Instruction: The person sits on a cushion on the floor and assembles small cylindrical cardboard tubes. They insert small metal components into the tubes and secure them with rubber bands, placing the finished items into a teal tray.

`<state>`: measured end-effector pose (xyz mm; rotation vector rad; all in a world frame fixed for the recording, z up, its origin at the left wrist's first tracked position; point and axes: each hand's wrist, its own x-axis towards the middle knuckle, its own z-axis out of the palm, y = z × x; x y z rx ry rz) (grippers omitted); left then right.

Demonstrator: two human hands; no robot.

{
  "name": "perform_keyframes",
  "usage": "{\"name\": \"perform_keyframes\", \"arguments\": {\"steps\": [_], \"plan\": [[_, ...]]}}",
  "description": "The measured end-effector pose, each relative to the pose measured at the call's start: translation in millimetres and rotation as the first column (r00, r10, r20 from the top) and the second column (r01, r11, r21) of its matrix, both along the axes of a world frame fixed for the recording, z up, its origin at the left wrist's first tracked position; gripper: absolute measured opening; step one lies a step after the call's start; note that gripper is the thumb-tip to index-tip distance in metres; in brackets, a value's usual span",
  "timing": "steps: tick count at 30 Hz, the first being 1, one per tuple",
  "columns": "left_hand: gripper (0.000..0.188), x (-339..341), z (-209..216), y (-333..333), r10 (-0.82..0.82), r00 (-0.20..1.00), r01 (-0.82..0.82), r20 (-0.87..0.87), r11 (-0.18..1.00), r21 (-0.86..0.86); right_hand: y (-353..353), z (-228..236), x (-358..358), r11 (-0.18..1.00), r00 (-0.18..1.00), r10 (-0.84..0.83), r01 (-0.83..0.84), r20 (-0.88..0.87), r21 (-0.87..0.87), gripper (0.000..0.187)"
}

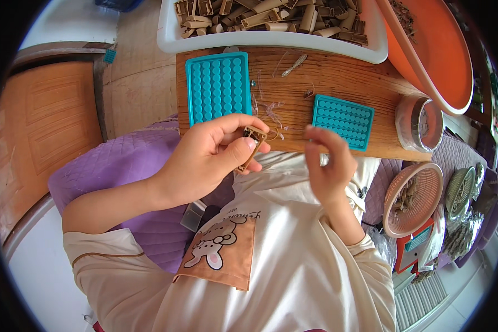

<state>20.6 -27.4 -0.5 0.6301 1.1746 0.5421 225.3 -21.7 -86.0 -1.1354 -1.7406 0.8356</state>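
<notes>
My left hand (207, 146) is closed around a small brown plastic casing (254, 134), tilted, with its open, hollow side partly visible and the thumb pressed along it. A thin yellowish loop (273, 133) shows just beside the casing; whether it is attached I cannot tell. To the right, apart from the casing, my right hand (333, 166) is raised with thumb and forefinger pinched together. Anything between those fingertips is too small to make out. Behind the left hand lies a large teal tray (244, 83) with rows of round cups; a smaller teal tray (316, 113) lies behind the right hand.
Across the back of the wooden table (293, 83) stands a white bin (276, 39) full of brown casings. An orange basin (445, 61) leans at the right, above a clear round container (418, 124). Clear thread scraps (271, 110) lie between the trays. A pink basket (390, 216) stands at right.
</notes>
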Motion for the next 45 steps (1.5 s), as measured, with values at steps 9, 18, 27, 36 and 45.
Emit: {"name": "perform_keyframes", "arguments": {"steps": [9, 18, 27, 36, 45], "plan": [[0.028, 0, -4, -2, -0.023, 1.000, 0.023, 0.010, 1.000, -0.001, -1, -44, 33, 0.999, 0.865, -0.034, 0.020, 0.500, 0.033, 0.035], [0.031, 2, -5, -6, -0.048, 0.999, 0.048, 0.006, 0.998, 0.034, -5, -19, 11, 0.996, 0.981, -0.091, 0.090, 0.169, 0.018, 0.031], [0.032, 4, -4, -10, -0.117, 0.990, 0.125, -0.076, 0.985, 0.120, -14, 16, -43, 0.980, 0.958, 0.085, -0.030, -0.273, 0.198, 0.028], [0.027, 4, 0, -8, -0.256, 0.888, 0.345, -0.382, 0.919, 0.188, -8, 14, -40, 0.962, 0.972, 0.199, -0.170, -0.123, 0.212, 0.027], [0.021, 3, 3, -10, -0.200, 0.976, 0.209, -0.081, 0.971, 0.116, 35, 3, 42, 0.948, 0.939, 0.316, -0.308, 0.134, -0.081, 0.059]]}}
